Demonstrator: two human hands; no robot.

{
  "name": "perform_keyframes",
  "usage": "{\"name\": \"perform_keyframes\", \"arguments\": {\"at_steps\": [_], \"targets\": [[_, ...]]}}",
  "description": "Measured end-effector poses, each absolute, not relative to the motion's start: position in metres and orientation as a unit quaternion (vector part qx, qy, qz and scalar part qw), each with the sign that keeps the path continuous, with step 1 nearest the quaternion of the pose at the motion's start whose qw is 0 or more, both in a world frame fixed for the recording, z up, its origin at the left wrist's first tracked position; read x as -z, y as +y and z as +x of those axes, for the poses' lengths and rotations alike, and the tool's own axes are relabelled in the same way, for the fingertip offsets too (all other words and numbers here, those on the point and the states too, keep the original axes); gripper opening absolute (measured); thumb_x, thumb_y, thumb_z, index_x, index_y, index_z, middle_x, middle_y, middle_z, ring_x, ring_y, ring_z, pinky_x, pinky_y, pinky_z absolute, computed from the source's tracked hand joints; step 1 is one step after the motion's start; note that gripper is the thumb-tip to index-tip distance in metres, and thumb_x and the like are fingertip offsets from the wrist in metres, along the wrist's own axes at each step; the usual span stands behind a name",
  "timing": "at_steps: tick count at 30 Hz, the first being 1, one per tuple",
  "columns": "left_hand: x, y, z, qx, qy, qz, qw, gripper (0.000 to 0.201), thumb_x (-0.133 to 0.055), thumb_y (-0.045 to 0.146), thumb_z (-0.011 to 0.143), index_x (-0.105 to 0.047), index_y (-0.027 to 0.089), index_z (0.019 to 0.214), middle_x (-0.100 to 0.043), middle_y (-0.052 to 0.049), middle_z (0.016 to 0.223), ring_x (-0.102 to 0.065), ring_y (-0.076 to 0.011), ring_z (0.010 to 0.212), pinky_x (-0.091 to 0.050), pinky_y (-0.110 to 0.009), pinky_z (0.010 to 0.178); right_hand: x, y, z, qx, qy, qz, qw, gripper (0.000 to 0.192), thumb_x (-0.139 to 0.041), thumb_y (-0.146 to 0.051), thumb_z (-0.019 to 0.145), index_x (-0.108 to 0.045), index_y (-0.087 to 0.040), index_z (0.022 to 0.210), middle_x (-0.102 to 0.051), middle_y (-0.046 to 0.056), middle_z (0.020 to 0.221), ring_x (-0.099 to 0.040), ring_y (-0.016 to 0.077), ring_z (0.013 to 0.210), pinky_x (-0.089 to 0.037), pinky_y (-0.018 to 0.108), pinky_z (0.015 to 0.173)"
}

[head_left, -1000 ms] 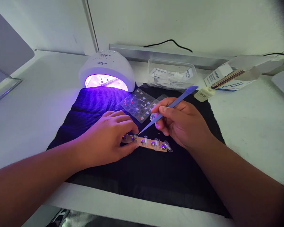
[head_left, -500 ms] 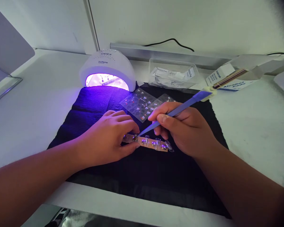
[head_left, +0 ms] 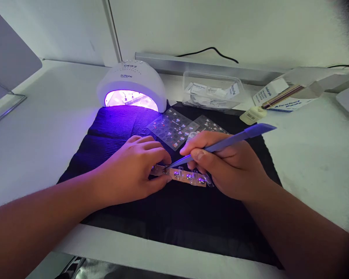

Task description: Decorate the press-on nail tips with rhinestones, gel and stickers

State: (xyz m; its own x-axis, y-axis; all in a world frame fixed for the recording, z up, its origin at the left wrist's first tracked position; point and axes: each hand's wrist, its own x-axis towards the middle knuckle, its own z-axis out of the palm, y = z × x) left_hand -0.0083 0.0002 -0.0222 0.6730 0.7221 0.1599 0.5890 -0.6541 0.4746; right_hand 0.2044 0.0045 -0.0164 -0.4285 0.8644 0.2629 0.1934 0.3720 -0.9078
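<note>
Table: white, carried a black mat with all work items on it.
Lamp: white dome curing lamp at the mat's far edge, lit violet.
Left hand: lay flat on the mat; fingers pressed the left end of the strip, clenched lightly.
Right hand: fingers grasped the blue tool in a pen grip.
Blue tool: slim, stiff; tip touched the leftmost nail tip.
Strip: tan card bearing clear nail tips, lay between both hands.
Handling: strip judged light, flexible; nail tips small, slippery, easily dislodged. Hold by the card's ends.
</note>
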Motion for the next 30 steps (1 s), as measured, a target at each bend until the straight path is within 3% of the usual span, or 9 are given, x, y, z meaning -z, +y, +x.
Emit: {"name": "perform_keyframes", "arguments": {"at_steps": [6,11,15,25,30], "targets": [[0.022,0.000,-0.008,-0.166,0.366,0.894,0.200,0.010,-0.065,0.028,0.086,-0.065,0.019,0.092,-0.070,-0.001,0.087,-0.063,-0.0197,0.088,-0.042,-0.038,0.085,0.020,0.004,0.206,-0.417,-0.713,-0.378,0.418,0.015,-0.060,-0.018,0.088,-0.071,-0.022,0.079,-0.065,0.000,0.067,-0.058,0.0115,0.057,-0.041,0.024,0.047],[0.022,0.000,-0.008,-0.171,0.369,0.890,0.208,0.011,-0.066,0.028,0.087,-0.067,0.019,0.092,-0.071,-0.001,0.087,-0.064,-0.0201,0.089,-0.043,-0.039,0.085,0.025,0.008,0.214,-0.499,-0.631,-0.361,0.472,0.013,-0.064,-0.019,0.087,-0.074,-0.023,0.078,-0.066,-0.001,0.070,-0.059,0.0096,0.054,-0.042,0.023,0.044],[0.022,0.000,-0.008,-0.171,0.375,0.885,0.215,0.014,-0.068,0.029,0.086,-0.068,0.018,0.094,-0.072,-0.002,0.090,-0.064,-0.0215,0.092,-0.044,-0.041,0.085,0.026,0.018,0.222,-0.546,-0.573,-0.342,0.506,0.012,-0.068,-0.025,0.085,-0.075,-0.024,0.076,-0.065,-0.002,0.062,-0.058,0.0096,0.049,-0.042,0.022,0.043],[0.022,0.000,-0.009,-0.171,0.376,0.886,0.213,0.013,-0.069,0.027,0.086,-0.070,0.018,0.095,-0.073,-0.002,0.089,-0.066,-0.0221,0.093,-0.046,-0.042,0.085,0.026,0.027,0.223,-0.579,-0.520,-0.363,0.512,0.014,-0.077,-0.035,0.078,-0.072,-0.023,0.072,-0.062,-0.003,0.054,-0.053,0.0097,0.044,-0.036,0.024,0.040],[0.022,0.000,-0.009,-0.172,0.378,0.885,0.212,0.012,-0.070,0.027,0.085,-0.071,0.019,0.094,-0.074,-0.001,0.089,-0.066,-0.0214,0.091,-0.045,-0.042,0.086,0.031,0.034,0.227,-0.593,-0.529,-0.297,0.529,0.015,-0.075,-0.038,0.080,-0.073,-0.023,0.074,-0.062,-0.003,0.051,-0.053,0.0099,0.043,-0.037,0.024,0.040]]}}
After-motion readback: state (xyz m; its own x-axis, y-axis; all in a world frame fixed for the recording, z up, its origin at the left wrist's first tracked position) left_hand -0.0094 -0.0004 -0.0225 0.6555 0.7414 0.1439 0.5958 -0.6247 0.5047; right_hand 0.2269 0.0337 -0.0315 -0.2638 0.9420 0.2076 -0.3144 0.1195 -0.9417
